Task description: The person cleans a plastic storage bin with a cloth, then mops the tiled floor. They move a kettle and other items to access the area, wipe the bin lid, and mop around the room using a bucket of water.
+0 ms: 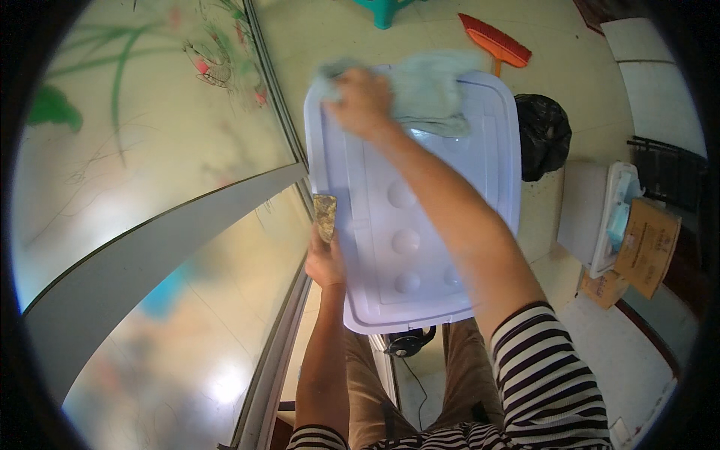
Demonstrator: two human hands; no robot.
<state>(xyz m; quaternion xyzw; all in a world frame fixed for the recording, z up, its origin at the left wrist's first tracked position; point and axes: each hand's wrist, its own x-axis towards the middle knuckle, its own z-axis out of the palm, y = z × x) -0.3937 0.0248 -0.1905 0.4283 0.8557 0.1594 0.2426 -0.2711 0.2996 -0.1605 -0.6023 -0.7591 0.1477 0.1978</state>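
A pale lavender plastic storage-box lid (371,270) spans the middle of the view, with round raised bumps along it. My right hand (363,104) grips a bunched end of a pale green cloth (430,93) at the lid's far left corner. The rest of that cloth lies across the far end, and hand and cloth are blurred. By the lid's left edge, my left hand (326,264) holds a flat, wedge-shaped piece (325,214), mottled brown and yellow, perhaps a scraper blade. Its lower end is hidden in my fingers.
Close on the left stands a framed glass door (169,219) with painted plants. A black plastic bag (543,138) sits right of the lid, near an orange broom (495,42). Further right are a white bin (588,219) and cardboard (647,247). A corded black appliance (410,342) lies below.
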